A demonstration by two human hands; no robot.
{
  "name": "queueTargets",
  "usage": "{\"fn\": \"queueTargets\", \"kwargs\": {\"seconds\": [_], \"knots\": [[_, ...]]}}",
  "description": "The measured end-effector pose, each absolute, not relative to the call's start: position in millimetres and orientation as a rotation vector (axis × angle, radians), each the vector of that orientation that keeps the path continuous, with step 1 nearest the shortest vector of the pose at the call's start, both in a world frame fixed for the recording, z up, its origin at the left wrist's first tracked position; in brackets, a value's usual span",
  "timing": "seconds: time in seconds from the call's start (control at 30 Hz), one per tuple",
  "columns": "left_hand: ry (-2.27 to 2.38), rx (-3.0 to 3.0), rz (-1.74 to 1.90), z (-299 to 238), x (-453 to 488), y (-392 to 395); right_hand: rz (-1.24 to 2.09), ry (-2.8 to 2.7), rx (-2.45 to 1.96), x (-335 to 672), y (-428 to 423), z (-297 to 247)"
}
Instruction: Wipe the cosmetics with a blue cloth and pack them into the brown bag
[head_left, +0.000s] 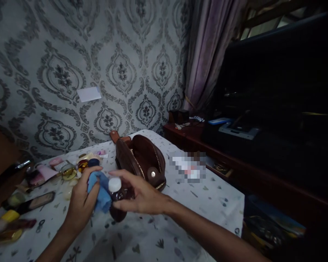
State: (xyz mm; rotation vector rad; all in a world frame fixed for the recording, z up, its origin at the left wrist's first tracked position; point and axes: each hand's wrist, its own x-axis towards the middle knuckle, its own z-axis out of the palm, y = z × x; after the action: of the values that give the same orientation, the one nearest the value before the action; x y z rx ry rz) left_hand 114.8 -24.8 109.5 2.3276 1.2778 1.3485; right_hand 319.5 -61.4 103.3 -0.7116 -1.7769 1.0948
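My left hand is closed on a blue cloth and presses it against a small dark bottle with a white cap. My right hand grips that bottle from the right, fingers wrapped round its body. Both hands hover just above a table with a white patterned tablecloth. Right behind the hands stands an open brown leather pouch.
Several cosmetics, small jars and compacts lie scattered at the table's left. More tubes sit near the left edge. A dark wooden cabinet with a big black screen stands to the right. Patterned wallpaper and a curtain are behind.
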Motion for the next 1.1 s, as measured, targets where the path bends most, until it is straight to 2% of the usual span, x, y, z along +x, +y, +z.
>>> {"fn": "queueTargets", "kwargs": {"seconds": [0.2,0.47,0.6,0.87,1.1], "knots": [[1.027,2.830,1.196,103,146,-3,1.017,-1.472,-0.691,367,-48,131],[1.008,3.102,1.084,85,161,3,0.979,-1.503,-0.730,401,-10,160],[0.957,3.149,1.071,87,163,4,0.687,-1.630,-0.815,408,15,163],[0.870,3.126,1.092,87,167,4,0.056,-2.080,-1.386,400,67,149],[0.898,3.092,1.111,83,165,1,-0.063,-2.256,-1.574,395,94,136]]}}
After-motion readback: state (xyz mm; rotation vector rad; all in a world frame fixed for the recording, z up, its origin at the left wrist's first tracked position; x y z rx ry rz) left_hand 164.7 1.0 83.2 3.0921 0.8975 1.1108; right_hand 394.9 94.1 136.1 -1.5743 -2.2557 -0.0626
